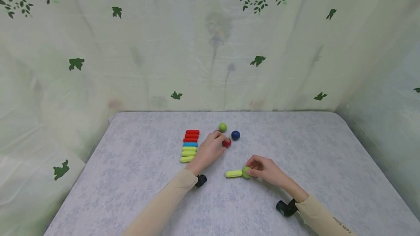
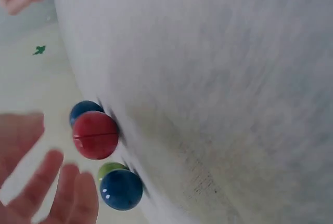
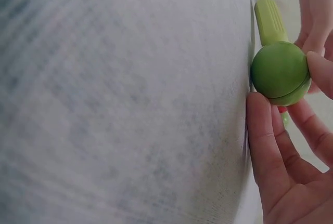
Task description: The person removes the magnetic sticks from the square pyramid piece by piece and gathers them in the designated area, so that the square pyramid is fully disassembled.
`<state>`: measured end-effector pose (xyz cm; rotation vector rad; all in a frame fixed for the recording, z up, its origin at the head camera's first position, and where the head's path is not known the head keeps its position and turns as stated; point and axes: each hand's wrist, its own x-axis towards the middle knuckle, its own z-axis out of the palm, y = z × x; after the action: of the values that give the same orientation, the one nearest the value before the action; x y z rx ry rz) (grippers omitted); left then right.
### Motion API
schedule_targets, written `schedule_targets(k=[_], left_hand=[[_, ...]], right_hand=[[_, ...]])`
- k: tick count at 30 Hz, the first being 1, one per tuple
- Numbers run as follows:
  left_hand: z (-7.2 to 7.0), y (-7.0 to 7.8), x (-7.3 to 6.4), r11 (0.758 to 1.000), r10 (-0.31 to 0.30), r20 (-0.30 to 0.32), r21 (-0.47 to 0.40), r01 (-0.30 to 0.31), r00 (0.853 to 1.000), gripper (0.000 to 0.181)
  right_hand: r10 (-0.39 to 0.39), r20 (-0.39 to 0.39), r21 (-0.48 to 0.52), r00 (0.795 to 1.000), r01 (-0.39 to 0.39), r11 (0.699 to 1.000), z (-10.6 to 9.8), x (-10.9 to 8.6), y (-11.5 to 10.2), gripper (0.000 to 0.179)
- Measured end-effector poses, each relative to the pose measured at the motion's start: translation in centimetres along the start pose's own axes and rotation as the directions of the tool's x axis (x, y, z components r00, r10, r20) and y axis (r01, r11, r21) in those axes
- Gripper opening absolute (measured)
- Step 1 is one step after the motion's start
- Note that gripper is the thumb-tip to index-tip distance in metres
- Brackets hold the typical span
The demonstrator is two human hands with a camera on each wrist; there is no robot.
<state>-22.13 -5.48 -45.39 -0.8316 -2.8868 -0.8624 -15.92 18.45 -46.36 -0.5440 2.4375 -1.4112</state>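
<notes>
My right hand (image 1: 267, 170) pinches a green ball (image 3: 280, 72) between thumb and fingers, low at the table surface. A yellow-green stick (image 1: 233, 173) lies end-on against that ball, pointing left. My left hand (image 1: 211, 148) reaches over a red ball (image 1: 226, 142). In the left wrist view its fingers (image 2: 39, 182) are spread and stand apart from the red ball. Behind the red ball sits a blue ball (image 1: 235, 135). A second green ball (image 1: 222, 127) lies beyond the left hand; another blue ball (image 2: 121, 188), mostly hidden from the head view, is near it.
Left of the left hand, a column of sticks lies on the grey table (image 1: 131, 177): three red sticks (image 1: 191, 136), one blue stick (image 1: 190, 144) and three yellow-green sticks (image 1: 188, 153). A pale curtain (image 1: 183, 46) with leaf prints hangs behind the table.
</notes>
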Motion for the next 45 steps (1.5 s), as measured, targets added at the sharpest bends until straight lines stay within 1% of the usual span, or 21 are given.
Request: schedule_targets(k=[2,3,5,7,8,10,13,17,19,21,23,25,27,29,30,32,34,36,38,41,45], left_hand=[[-0.2,0.2,-0.7,0.997,0.050,0.076,-0.069,-0.045,0.996,0.023],[-0.2,0.2,-1.0,0.992,0.083,0.126,-0.107,-0.070,0.989,0.023],[-0.2,0.4,-1.7,0.981,0.134,0.228,-0.166,-0.097,0.964,0.026],[0.0,0.5,-2.3,0.974,0.175,0.306,-0.192,-0.120,0.936,0.029],[0.1,0.7,-2.5,0.972,0.190,0.332,-0.198,-0.128,0.924,0.030],[0.4,0.9,-3.0,0.974,0.200,0.365,-0.173,-0.144,0.909,0.033],[0.9,1.3,-3.4,0.974,0.225,0.376,-0.123,-0.193,0.899,0.036],[1.3,1.5,-3.8,0.961,0.276,0.342,-0.067,-0.269,0.898,0.035],[1.4,1.6,-4.0,0.953,0.297,0.324,-0.047,-0.299,0.898,0.034],[1.4,1.7,-4.1,0.946,0.311,0.317,-0.016,-0.323,0.896,0.035],[1.4,1.9,-4.1,0.935,0.323,0.312,0.040,-0.353,0.893,0.036],[1.3,2.1,-4.2,0.918,0.338,0.313,0.099,-0.385,0.887,0.036],[1.2,2.4,-4.2,0.903,0.348,0.315,0.139,-0.406,0.883,0.036],[1.0,2.5,-4.4,0.905,0.346,0.311,0.139,-0.402,0.885,0.036],[0.9,2.4,-4.5,0.915,0.335,0.308,0.118,-0.385,0.891,0.036],[0.6,2.1,-4.9,0.941,0.301,0.292,0.062,-0.332,0.908,0.037],[0.2,1.6,-5.4,0.963,0.258,0.264,0.003,-0.268,0.930,0.036],[-0.5,0.8,-5.9,0.977,0.215,0.226,-0.036,-0.212,0.950,0.034],[-1.2,-0.1,-6.6,0.983,0.180,0.180,-0.056,-0.172,0.967,0.032],[-2.3,-1.7,-7.4,0.989,0.148,0.108,-0.045,-0.144,0.983,0.027],[-3.3,-3.7,-8.7,0.993,0.119,0.036,0.009,-0.119,0.992,0.025]], right_hand=[[0.000,0.004,0.005,1.000,0.000,1.000,-0.1,-0.3,-1.0,0.014],[0.000,0.006,0.007,1.000,0.000,1.000,-0.2,-0.5,-1.6,0.013],[-0.008,0.011,0.014,1.000,0.008,1.000,-0.4,-0.7,-2.4,0.013],[-0.010,0.015,0.019,1.000,0.010,1.000,-0.5,-0.8,-2.7,0.014],[-0.012,0.015,0.020,1.000,0.012,1.000,-0.5,-0.8,-2.7,0.014],[-0.014,0.015,0.024,1.000,0.014,1.000,-0.5,-0.8,-2.5,0.015],[-0.009,0.017,0.021,1.000,0.009,1.000,-0.4,-0.6,-2.2,0.015],[-0.010,0.010,0.011,1.000,0.010,1.000,-0.1,-0.1,-0.5,0.015],[-0.012,0.005,0.004,1.000,0.012,1.000,0.1,0.2,0.5,0.015],[-0.019,0.000,-0.006,1.000,0.019,1.000,0.1,0.3,0.9,0.015],[-0.029,-0.002,-0.016,1.000,0.029,0.999,0.1,0.3,1.0,0.016],[-0.037,-0.008,-0.031,0.999,0.037,0.999,0.2,0.3,0.9,0.017],[-0.042,-0.014,-0.045,0.999,0.041,0.998,0.2,0.3,0.8,0.017],[-0.042,-0.015,-0.056,0.999,0.041,0.998,0.2,0.4,0.8,0.017],[-0.040,-0.018,-0.066,0.999,0.039,0.997,0.2,0.5,0.8,0.017],[-0.030,-0.026,-0.068,0.999,0.028,0.997,0.3,0.6,0.8,0.017],[-0.016,-0.049,-0.071,0.999,0.012,0.997,0.2,0.8,0.8,0.017],[-0.001,-0.082,-0.074,0.997,-0.005,0.997,0.1,1.1,0.8,0.017],[0.008,-0.116,-0.069,0.993,-0.016,0.997,0.0,1.3,0.8,0.016],[0.008,-0.155,-0.073,0.988,-0.020,0.997,-0.1,1.8,0.6,0.015],[0.026,-0.182,-0.072,0.983,-0.040,0.997,-0.1,2.6,0.5,0.016]])
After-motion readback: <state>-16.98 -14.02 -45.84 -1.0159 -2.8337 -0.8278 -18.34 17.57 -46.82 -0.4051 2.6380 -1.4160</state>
